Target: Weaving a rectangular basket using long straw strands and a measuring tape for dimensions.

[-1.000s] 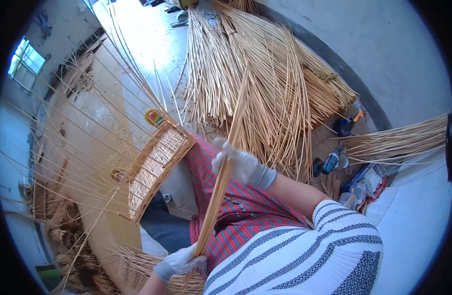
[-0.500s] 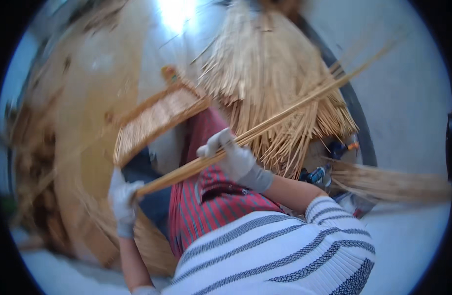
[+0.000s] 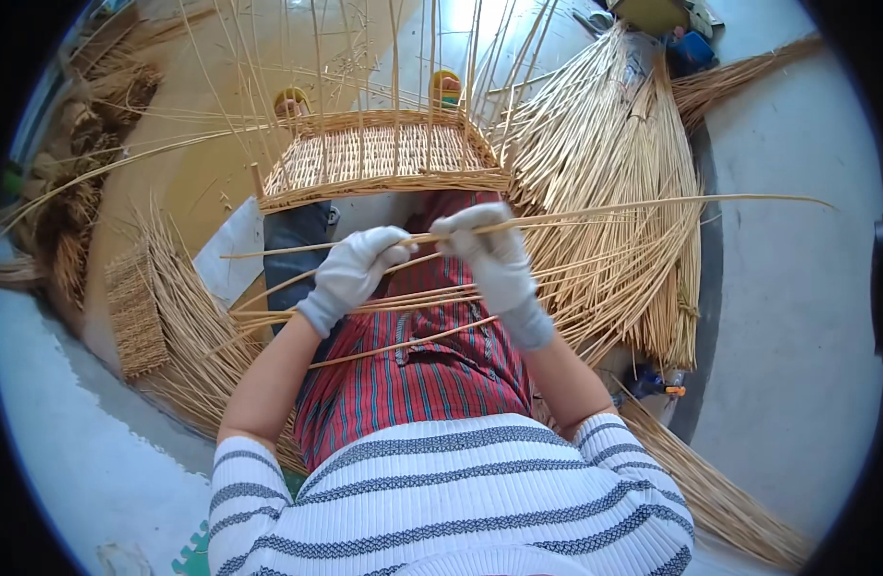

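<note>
My gloved left hand and right hand both closed around thin cane, held level over my lap. Half-woven basket just beyond. Cane pile at right.

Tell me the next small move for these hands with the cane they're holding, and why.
Probably feed the cane's left tip toward the half-woven basket. Both gloved hands, left hand and right hand, grip it crosswise over the lap, near one end, while the long part juts right; the basket's upright stakes stand just ahead, above the woven part.
</note>
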{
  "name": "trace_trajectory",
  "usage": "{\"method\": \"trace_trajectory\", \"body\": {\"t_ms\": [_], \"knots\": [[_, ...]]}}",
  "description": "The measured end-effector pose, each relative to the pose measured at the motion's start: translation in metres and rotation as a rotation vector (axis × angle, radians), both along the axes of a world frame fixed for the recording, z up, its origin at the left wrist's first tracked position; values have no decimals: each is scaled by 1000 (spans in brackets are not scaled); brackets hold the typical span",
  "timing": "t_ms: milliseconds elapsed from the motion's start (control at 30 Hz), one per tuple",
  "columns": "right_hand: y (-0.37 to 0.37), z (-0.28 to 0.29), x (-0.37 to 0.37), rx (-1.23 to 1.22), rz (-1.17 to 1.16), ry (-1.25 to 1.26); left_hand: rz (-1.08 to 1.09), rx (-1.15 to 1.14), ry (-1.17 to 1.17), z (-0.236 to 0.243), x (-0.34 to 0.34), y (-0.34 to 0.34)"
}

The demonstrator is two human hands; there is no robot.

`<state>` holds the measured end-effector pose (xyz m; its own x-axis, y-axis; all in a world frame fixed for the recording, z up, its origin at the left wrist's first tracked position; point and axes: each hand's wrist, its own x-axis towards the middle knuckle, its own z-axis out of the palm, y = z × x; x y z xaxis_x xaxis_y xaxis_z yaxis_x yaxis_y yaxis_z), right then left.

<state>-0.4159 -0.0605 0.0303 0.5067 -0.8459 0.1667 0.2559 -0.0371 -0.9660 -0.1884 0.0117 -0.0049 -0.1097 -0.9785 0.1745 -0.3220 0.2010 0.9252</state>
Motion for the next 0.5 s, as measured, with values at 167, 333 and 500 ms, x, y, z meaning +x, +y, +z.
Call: {"method": "trace_trajectory", "body": {"t_ms": [167,333,500], "knots": [[-100,12,-49,-47,-396,89,320,-494,-636,23,6,-105],[-177,-74,-34,259,-384,45,173,-198,-1273,46,50,-195],[-183,-132,-38,168,-354,-166,384,-179,-1250,19,134,-144]]}}
